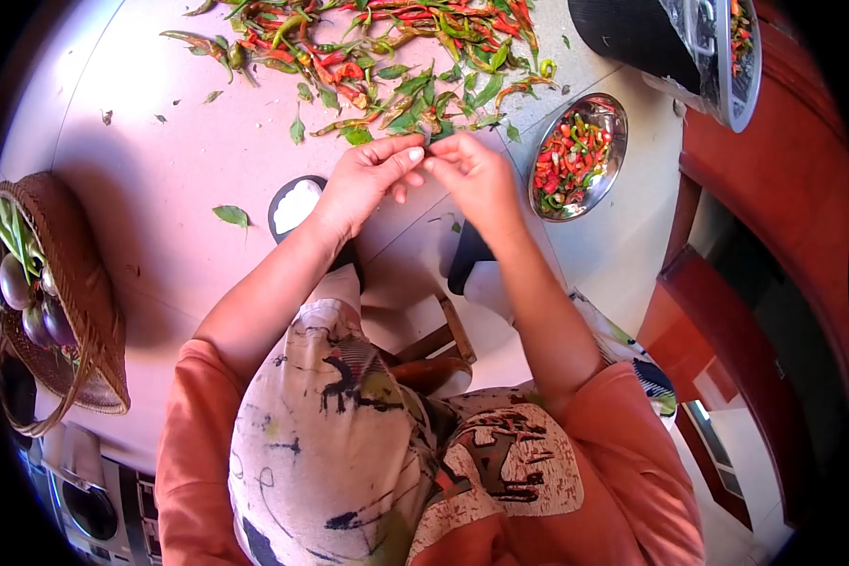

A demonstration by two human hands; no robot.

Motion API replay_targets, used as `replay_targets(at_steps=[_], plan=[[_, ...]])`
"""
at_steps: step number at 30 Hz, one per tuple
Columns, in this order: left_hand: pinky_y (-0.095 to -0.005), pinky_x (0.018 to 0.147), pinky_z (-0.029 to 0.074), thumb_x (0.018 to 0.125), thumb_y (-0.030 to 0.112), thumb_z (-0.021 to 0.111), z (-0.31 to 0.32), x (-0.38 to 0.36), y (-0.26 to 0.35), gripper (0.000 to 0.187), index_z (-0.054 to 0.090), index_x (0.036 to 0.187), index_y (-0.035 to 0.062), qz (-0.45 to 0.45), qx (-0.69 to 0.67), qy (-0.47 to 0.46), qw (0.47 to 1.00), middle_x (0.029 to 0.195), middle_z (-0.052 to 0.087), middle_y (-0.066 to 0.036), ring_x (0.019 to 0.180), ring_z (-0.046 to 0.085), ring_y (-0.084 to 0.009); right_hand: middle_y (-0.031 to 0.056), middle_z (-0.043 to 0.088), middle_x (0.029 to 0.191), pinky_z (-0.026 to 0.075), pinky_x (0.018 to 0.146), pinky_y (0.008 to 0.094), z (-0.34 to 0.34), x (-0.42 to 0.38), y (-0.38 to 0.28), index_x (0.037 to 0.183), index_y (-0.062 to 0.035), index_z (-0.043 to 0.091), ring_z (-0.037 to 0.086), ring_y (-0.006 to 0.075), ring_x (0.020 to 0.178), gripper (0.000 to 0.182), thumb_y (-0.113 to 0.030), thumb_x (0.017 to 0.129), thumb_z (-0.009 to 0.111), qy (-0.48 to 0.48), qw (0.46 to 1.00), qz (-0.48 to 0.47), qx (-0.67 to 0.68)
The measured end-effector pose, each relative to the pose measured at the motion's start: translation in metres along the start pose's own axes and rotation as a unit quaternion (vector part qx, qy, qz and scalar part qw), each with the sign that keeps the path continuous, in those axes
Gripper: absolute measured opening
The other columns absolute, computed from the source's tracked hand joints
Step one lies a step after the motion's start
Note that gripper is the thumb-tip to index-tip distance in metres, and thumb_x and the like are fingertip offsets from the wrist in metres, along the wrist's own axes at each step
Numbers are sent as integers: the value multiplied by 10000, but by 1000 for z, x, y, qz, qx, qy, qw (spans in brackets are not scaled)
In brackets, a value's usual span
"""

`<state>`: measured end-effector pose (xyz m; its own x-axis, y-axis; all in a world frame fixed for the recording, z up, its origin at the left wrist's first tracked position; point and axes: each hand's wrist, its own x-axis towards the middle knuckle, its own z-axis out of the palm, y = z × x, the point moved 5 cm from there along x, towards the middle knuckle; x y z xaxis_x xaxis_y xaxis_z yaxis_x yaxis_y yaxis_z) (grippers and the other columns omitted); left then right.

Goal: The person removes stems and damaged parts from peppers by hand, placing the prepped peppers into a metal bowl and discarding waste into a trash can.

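Observation:
My left hand [368,179] and my right hand [472,177] meet at the fingertips, both closed in a pinch. Between them sits something small and dark, too small to name. Just beyond the fingers lies a loose pile of chili peppers [335,71], red and green, mixed with stems and green leaves [424,94] on the floor. To the right of my right hand, a shiny metal bowl [617,123] holds red and green chili pieces [571,156].
At the left stands a woven basket [94,292] with eggplants [19,283] and green stalks. A black container [627,33] with a clear rim is at the upper right, near reddish wooden furniture [774,141]. One leaf [230,215] lies on the tiled floor [179,255].

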<state>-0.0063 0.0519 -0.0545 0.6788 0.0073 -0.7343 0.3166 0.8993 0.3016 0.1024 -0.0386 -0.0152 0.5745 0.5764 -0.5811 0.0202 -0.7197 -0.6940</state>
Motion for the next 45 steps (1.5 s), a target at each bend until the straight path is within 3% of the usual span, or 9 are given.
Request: replay_targets(at_steps=[6, 9, 11, 18, 22, 23, 26, 34, 45], plan=[[-199, 519, 449, 897, 178, 539, -20, -1, -4, 194, 605, 978, 14, 0, 78, 36, 996, 741, 616, -36, 575, 541, -81, 105, 659, 812, 487, 592, 276, 18, -1, 7, 930, -25, 597, 613, 152, 634, 196, -155, 792, 645, -39, 998, 16, 56], [-212, 517, 477, 912, 168, 509, -24, -6, 5, 175, 561, 911, 0, -7, 45, 63, 997, 760, 608, -56, 592, 560, -95, 116, 636, 842, 489, 594, 321, -4, 28, 47, 938, -66, 605, 614, 222, 646, 184, -175, 792, 631, 31, 985, 132, 104], [-210, 519, 481, 920, 182, 494, -23, -7, 6, 173, 551, 919, 18, -11, 43, 53, 998, 773, 618, -60, 600, 574, -99, 107, 597, 876, 483, 616, 374, -17, 41, 39, 904, -105, 607, 593, 290, 683, 144, -188, 787, 622, 127, 963, -66, -227], [-204, 506, 484, 918, 198, 502, -18, -3, 3, 170, 538, 929, 32, -16, 40, 19, 999, 846, 638, -71, 630, 599, -99, 98, 593, 891, 475, 644, 393, -14, 43, 33, 876, -110, 576, 577, 333, 715, 147, -177, 762, 640, 141, 937, -96, -304], [-206, 501, 484, 900, 181, 534, -13, -5, 4, 159, 548, 928, 24, -13, 39, 2, 999, 829, 632, -66, 624, 596, -94, 57, 631, 816, 454, 575, 283, -14, 36, 40, 913, -74, 566, 564, 196, 621, 154, -144, 795, 635, 63, 995, 79, 8], [-205, 499, 483, 892, 170, 546, -14, -4, 4, 158, 559, 936, 19, -12, 41, 2, 999, 824, 630, -61, 615, 591, -90, 42, 636, 796, 434, 549, 235, -11, 29, 34, 917, -59, 563, 545, 131, 594, 148, -136, 810, 631, 46, 976, 134, 166], [-202, 498, 482, 876, 156, 571, -15, -4, 6, 161, 580, 952, 14, -3, 37, 5, 999, 814, 626, -51, 596, 580, -84, 13, 623, 808, 386, 531, 176, -5, 11, 13, 913, -45, 566, 491, 41, 607, 133, -131, 829, 622, -14, 947, 179, 266], [-201, 492, 480, 847, 155, 610, -17, -6, 4, 178, 603, 951, 10, -42, -37, -16, 998, 765, 614, -31, 563, 557, -78, 2, 616, 798, 413, 568, 195, 21, -5, 1, 914, -41, 574, 514, 57, 646, 118, -108, 826, 616, -100, 949, 142, 263], [-222, 569, 464, 844, 120, 607, -21, -10, 14, 138, 609, 886, -12, 61, 194, 62, 977, 740, 607, -35, 591, 553, -95, -3, 581, 671, 424, 525, 210, 28, -2, 1, 837, 4, 609, 509, 61, 572, 142, -134, 808, 620, -81, 987, 112, 86]])
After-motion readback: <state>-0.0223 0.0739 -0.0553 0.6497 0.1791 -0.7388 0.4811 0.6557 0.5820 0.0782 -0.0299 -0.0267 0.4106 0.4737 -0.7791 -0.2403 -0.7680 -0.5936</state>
